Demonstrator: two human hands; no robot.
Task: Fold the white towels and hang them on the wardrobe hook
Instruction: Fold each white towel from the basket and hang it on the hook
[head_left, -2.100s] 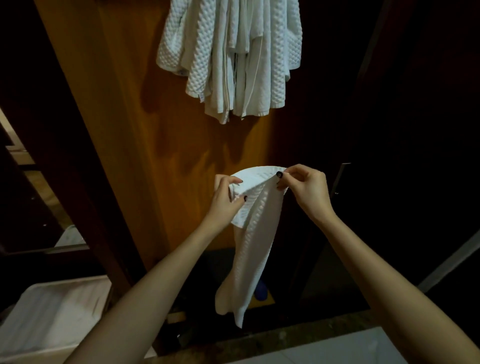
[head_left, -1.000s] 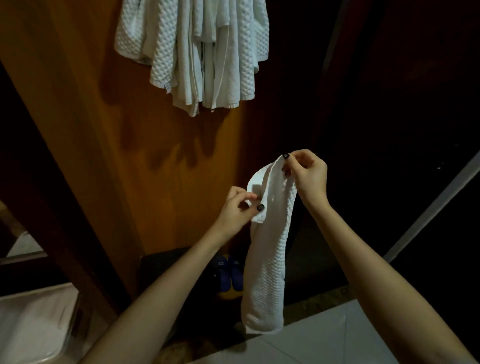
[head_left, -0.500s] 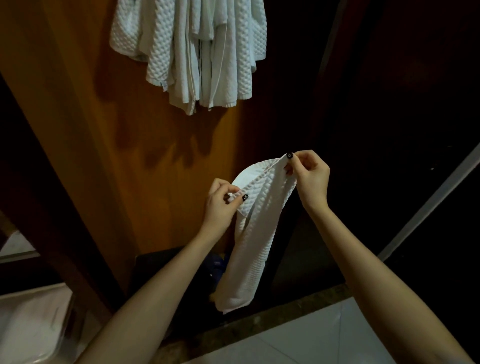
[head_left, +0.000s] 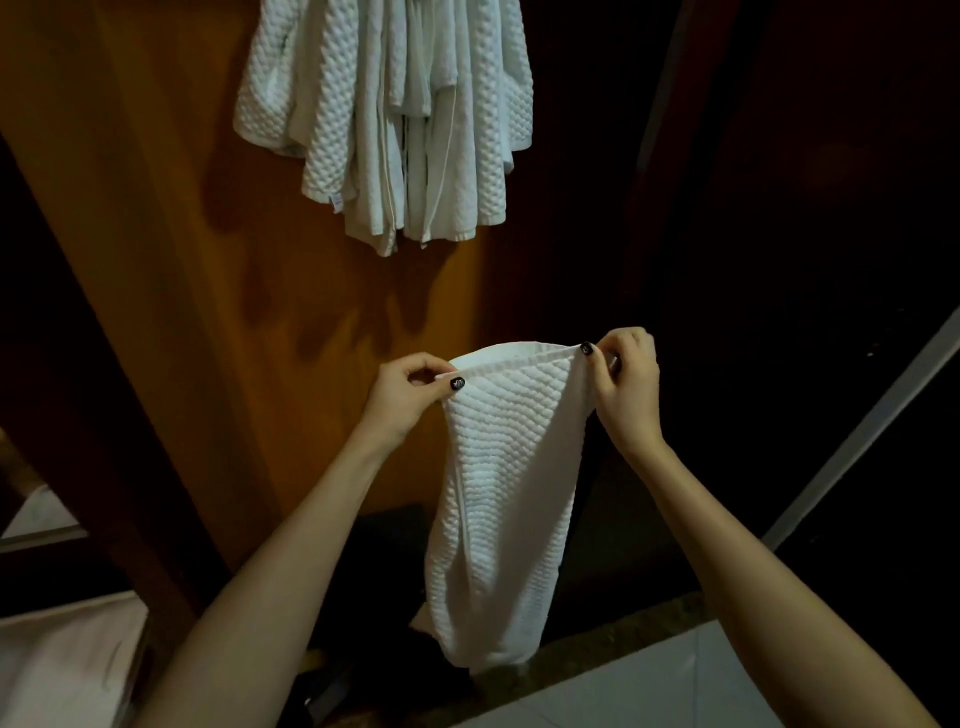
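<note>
We face the orange-brown wooden wardrobe panel (head_left: 182, 270), which fills the left and middle of the view. To its right the wardrobe opens into a space too dark for us to make out. A pale metal rail (head_left: 872, 426) slants across that dark side towards the right edge.

Against the top edge of the panel hangs a bunch of white waffle-textured towels (head_left: 395, 119). They are gathered close together, and their lower ends fall unevenly and cast shadows on the wood below. Their top runs out of view, so we cannot tell what they hang from.

Below them, in front of the panel's right edge, we see the white towel (head_left: 504, 493) held up in the air, well apart from the hung bunch. It is doubled over, with its hemmed top edge stretched almost level between the two hands. The rest drops in a narrowing length towards the floor.

At the bottom right lies a pale floor tile (head_left: 675, 691), and something white (head_left: 62, 665) sits at the bottom left corner.

The left hand (head_left: 405, 395) pinches the towel's top left corner between thumb and curled fingers. The right hand (head_left: 626, 384) pinches the top right corner the same way. Both thumbs carry dark nail polish.
</note>
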